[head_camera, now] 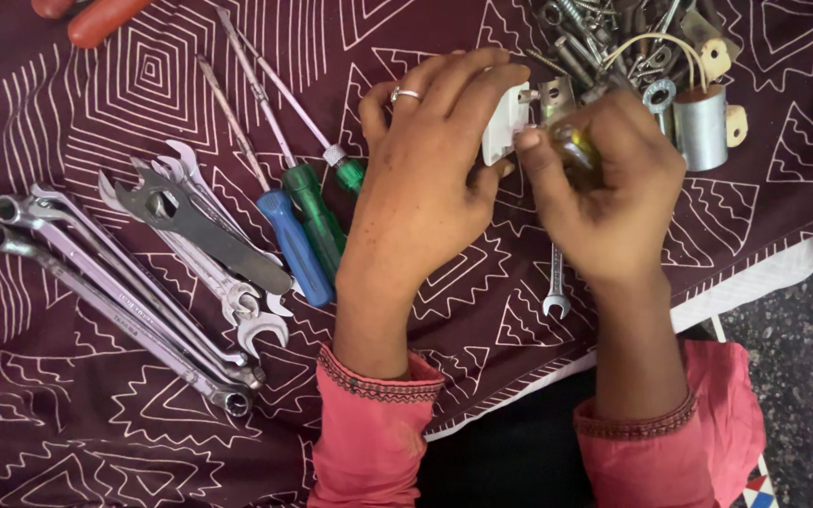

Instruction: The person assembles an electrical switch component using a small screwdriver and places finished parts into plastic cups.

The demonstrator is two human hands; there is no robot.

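Left hand (421, 179) gripping a small white plastic part (503, 122) in closed fingers above the patterned cloth (68, 414), right hand (604, 188) clasping a yellow-handled tool (571, 146) against it, spanners (190, 254) and screwdrivers (303, 221) lying left

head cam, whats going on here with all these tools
A person in pink sleeves holds a small white plastic part in the left hand, while the right hand grips a yellowish tool against it. Spanners and screwdrivers lie on the patterned maroon cloth.
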